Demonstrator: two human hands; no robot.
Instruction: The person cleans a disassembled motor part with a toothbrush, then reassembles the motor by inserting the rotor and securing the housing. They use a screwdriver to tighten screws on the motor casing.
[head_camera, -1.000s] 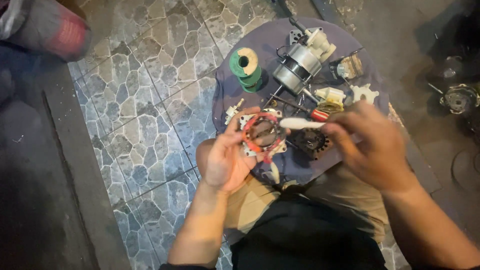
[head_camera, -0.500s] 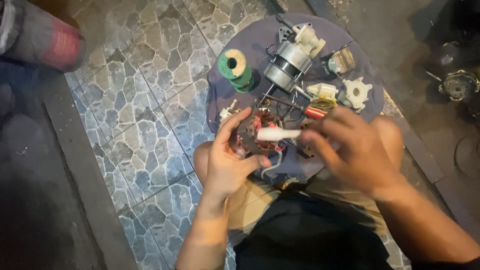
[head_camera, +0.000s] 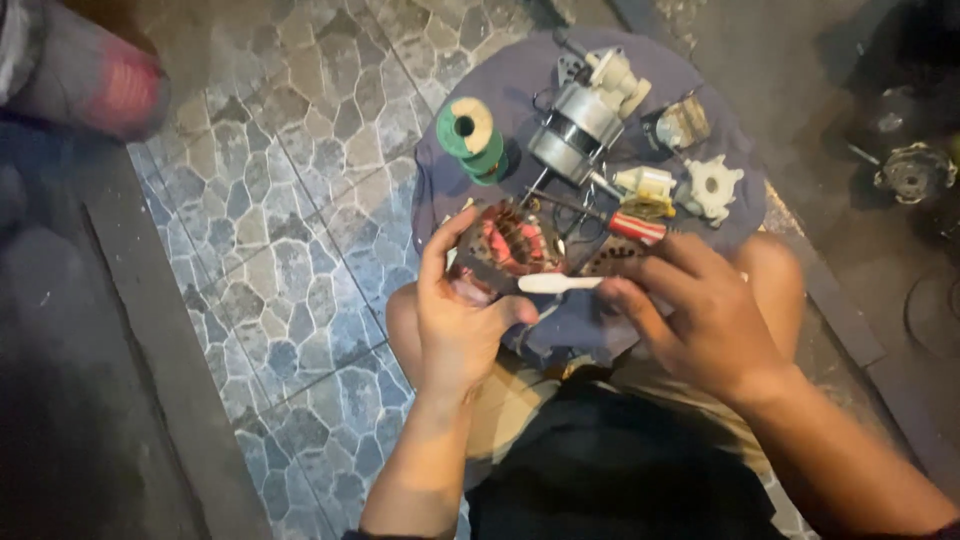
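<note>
Fingers: left hand (head_camera: 460, 315) is curled round a motor stator (head_camera: 512, 245) with reddish windings, thumb at its near edge; right hand (head_camera: 705, 315) is pinched shut on a white brush (head_camera: 558, 284), its tip just beside the stator.
Stator: held above the lap, at the near edge of a round purple cloth (head_camera: 470, 190).
Nearby: red-handled screwdriver (head_camera: 620, 224), grey motor body (head_camera: 578, 128), green spool (head_camera: 470, 138), white gear-shaped part (head_camera: 712, 185), all close together on the cloth.
Risk: hard strokes could likely nick or loosen the fine windings.
Risk: the one-handed hold looks loose; a slip could drop the stator onto the stone-patterned tile floor (head_camera: 290, 250).
</note>
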